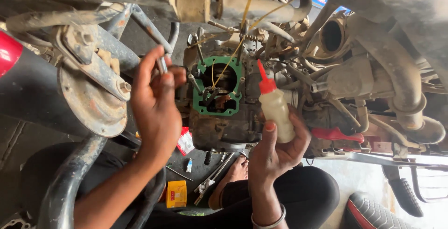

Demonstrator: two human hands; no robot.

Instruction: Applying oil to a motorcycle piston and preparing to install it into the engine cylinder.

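Observation:
My right hand (275,147) grips a small white squeeze bottle (276,111) with a red pointed nozzle, its tip up near the open engine block. That engine block (219,126) carries a green gasket (235,77) around its square opening, with long studs sticking out. My left hand (154,100) is raised left of the gasket and pinches a small silvery metal part (161,64) between thumb and fingers. A yellow cord (248,3) hangs down into the opening.
A rusty round plate (88,103) and frame tubes stand at the left. Hoses and an exhaust pipe (406,93) crowd the right. On the floor lie wrenches (212,177), a small yellow box (176,193) and a red packet (185,141). My foot (233,173) is below.

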